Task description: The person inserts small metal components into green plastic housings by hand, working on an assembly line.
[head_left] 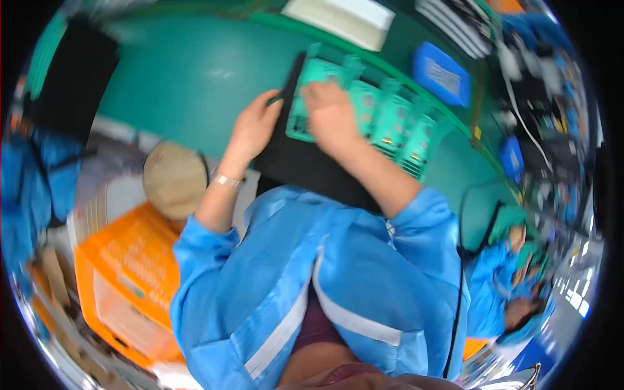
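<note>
fixtures [391, 120] in green lie in a slanting row on the green table [188, 71], probably side by side so that each is within easy reach; the leftmost fixture [300, 116] rests over a black mat [312, 166], which may shield the tabletop. the right hand [331, 117] bends its fingers down onto that fixture, but blur hides whether they pinch anything. the left hand [255, 130], thumb and fingers parted, is at the mat's left edge, perhaps to steady it; a grip cannot be told. pale print marks the orange crate [127, 260] and the blue box [442, 75], too blurred to read.
</note>
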Motion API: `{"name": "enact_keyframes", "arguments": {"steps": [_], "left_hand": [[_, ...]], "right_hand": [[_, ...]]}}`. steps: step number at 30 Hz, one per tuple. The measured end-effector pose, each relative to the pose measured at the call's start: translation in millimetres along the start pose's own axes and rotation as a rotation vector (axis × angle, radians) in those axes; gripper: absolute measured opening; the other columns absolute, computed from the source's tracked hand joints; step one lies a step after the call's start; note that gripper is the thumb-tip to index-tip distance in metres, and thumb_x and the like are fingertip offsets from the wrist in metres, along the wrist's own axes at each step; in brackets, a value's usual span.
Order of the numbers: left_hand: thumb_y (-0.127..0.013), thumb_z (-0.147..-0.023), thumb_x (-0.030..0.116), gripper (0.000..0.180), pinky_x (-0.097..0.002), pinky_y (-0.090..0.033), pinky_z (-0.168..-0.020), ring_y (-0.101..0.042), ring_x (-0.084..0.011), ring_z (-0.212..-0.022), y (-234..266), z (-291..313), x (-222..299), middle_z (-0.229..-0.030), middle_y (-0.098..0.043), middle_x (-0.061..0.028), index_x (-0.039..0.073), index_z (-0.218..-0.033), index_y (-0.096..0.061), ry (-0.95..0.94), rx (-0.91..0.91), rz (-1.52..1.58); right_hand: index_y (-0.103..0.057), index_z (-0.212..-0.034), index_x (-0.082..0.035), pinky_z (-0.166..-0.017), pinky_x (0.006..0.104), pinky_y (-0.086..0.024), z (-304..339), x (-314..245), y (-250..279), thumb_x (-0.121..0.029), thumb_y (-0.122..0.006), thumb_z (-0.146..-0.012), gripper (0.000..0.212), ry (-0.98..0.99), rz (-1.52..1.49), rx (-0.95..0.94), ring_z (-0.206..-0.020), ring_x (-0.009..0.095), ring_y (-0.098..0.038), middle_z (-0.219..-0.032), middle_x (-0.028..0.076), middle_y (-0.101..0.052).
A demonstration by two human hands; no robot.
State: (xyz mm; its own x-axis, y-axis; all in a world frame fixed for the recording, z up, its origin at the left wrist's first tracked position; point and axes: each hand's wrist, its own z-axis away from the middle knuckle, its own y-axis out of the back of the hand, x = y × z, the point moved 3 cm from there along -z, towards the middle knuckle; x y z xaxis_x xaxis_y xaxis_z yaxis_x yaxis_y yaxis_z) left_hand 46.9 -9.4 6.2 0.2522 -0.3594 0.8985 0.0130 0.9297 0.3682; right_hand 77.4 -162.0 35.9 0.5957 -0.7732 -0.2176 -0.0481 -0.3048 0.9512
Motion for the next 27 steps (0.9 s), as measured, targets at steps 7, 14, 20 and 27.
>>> {"name": "enact_keyframes", "arguments": {"steps": [7,14,20,27], "left_hand": [[-0.049,-0.089,0.017,0.033,-0.0175,-0.026,-0.042,-0.032,-0.0016,-0.049,-25.3,-7.5,8.6,-0.06,-0.039,0.0054,0.004,-0.119,-0.05,0.068,-0.063,0.167],[-0.047,-0.09,0.019,0.024,-0.018,-0.015,-0.034,-0.023,0.0006,-0.04,-34.2,-1.0,23.8,-0.051,-0.028,0.0102,0.0,-0.103,-0.055,0.176,-0.162,0.35],[-0.048,-0.09,0.019,0.018,-0.0173,-0.014,-0.034,-0.021,-0.0007,-0.038,-90.7,40.0,24.7,-0.05,-0.026,0.0093,0.003,-0.096,-0.054,0.293,-0.388,0.514],[-0.048,-0.09,0.017,0.021,-0.0188,-0.015,-0.036,-0.021,-0.0015,-0.04,-151.7,61.9,76.9,-0.052,-0.025,0.0085,0.001,-0.103,-0.053,0.31,-0.417,0.689]], "right_hand": [[-0.058,-0.105,-0.008,-0.089,0.0417,-0.04,44.8,39.3,46.5,0.001,-0.056,-0.065,0.041,0.016,-0.323,0.22,-0.106,0.034,-0.047,-0.113,0.016,-0.05],[-0.057,-0.103,-0.003,-0.084,0.0366,-0.044,228.6,154.7,122.2,-0.005,-0.055,-0.077,0.027,-0.811,0.002,0.545,-0.101,0.033,-0.052,-0.106,0.016,-0.057],[-0.057,-0.096,0.0,-0.078,0.0397,-0.044,287.4,187.3,112.5,-0.021,-0.057,-0.078,0.027,-1.158,-0.15,0.538,-0.089,0.034,-0.056,-0.091,0.019,-0.06],[-0.053,-0.113,0.002,-0.079,0.0298,-0.043,368.0,228.7,119.4,-0.032,-0.057,-0.082,0.047,-1.324,-0.674,0.569,-0.089,0.021,-0.058,-0.098,0.016,-0.061]]}}
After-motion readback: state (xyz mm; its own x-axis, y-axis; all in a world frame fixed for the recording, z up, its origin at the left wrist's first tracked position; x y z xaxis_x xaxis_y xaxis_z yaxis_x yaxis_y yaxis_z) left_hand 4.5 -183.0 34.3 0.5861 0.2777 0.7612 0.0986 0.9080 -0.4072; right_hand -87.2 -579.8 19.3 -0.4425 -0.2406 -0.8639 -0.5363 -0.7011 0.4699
